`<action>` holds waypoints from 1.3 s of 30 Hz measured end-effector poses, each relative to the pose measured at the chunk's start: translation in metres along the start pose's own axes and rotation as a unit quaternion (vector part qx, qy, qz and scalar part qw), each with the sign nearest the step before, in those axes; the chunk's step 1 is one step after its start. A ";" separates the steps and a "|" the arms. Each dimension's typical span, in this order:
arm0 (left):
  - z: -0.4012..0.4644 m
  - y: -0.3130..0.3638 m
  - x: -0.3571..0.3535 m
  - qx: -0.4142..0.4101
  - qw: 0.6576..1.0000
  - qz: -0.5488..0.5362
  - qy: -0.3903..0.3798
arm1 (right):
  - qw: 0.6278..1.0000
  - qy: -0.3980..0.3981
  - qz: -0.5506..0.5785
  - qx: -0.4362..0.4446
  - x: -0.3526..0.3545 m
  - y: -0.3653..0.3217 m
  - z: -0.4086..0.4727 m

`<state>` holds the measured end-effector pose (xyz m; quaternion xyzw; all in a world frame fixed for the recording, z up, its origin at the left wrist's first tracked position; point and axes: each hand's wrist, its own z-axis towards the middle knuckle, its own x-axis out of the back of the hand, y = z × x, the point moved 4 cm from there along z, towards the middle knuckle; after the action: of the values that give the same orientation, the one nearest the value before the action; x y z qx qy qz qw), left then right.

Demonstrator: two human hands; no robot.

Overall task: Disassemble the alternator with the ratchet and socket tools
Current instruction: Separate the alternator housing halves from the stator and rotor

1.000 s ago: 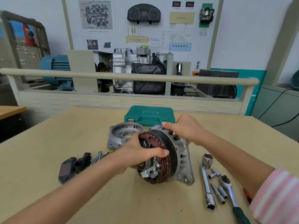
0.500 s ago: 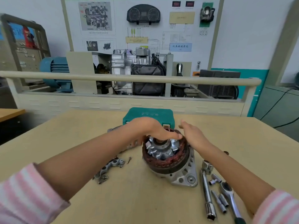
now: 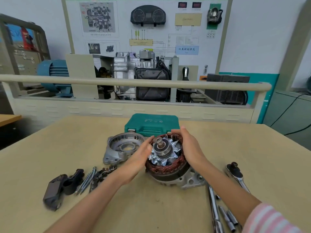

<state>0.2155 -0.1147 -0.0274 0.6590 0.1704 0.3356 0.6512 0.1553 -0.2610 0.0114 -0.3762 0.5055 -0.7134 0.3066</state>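
Note:
The alternator [image 3: 168,167] lies flat on the table [image 3: 252,157], copper stator windings facing up. Its rotor shaft and bearing [image 3: 160,144] stick up in the middle. My left hand [image 3: 138,158] grips the left rim of the stator, fingers near the shaft. My right hand [image 3: 190,148] curls round the right and far rim. The removed end housing [image 3: 122,147] lies just left of the alternator. A ratchet [image 3: 237,175] lies to the right, apart from both hands.
A green tool case [image 3: 151,123] sits closed behind the alternator. Long bolts [image 3: 87,179], a dark plastic cover [image 3: 53,192] and small parts lie front left. An extension bar [image 3: 212,202] and loose sockets [image 3: 227,217] lie front right. A training bench stands behind the table.
The alternator went from standing on edge to lying flat. My left hand moved off its top to the left rim, uncovering the rotor shaft. My right hand closed round the right rim.

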 end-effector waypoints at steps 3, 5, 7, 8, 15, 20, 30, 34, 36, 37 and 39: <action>-0.007 -0.005 0.002 -0.044 0.997 0.065 -0.008 | 0.996 0.073 -0.024 0.055 0.005 -0.002 -0.011; -0.013 -0.014 0.001 -0.055 0.994 0.092 -0.024 | 0.995 0.074 -0.037 0.064 0.012 0.005 -0.022; -0.015 -0.016 0.001 -0.074 0.991 0.113 -0.019 | 0.993 -0.056 -0.078 0.065 0.015 0.013 -0.033; -0.013 -0.015 0.002 -0.077 0.990 0.116 -0.008 | 0.985 -0.127 -0.091 0.070 0.018 0.015 -0.040; -0.005 -0.008 -0.002 -0.120 0.989 0.072 -0.037 | 0.956 -0.216 -0.114 0.160 0.025 0.016 -0.041; -0.018 0.000 -0.010 -0.180 0.981 0.051 0.056 | 0.963 -0.210 -0.069 0.155 0.022 0.019 -0.042; -0.043 0.026 -0.010 -0.169 0.978 0.008 0.123 | 0.977 -0.182 0.070 0.089 0.012 0.014 -0.060; -0.047 0.047 -0.004 -0.194 0.968 0.011 0.156 | 0.973 -0.174 0.095 0.122 0.011 -0.011 -0.056; -0.047 0.053 -0.003 -0.198 0.967 0.006 0.160 | 0.971 -0.170 0.102 0.135 0.013 -0.020 -0.054; -0.046 0.055 -0.003 -0.200 0.966 0.003 0.161 | 0.971 -0.168 0.102 0.138 0.014 -0.024 -0.052; -0.044 0.058 -0.004 -0.202 0.967 -0.002 0.158 | 0.971 -0.166 0.101 0.138 0.017 -0.028 -0.050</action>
<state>0.1713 -0.0897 0.0249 0.4520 0.2017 0.4615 0.7362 0.1024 -0.2422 0.0319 -0.3901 0.3799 -0.6694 0.5054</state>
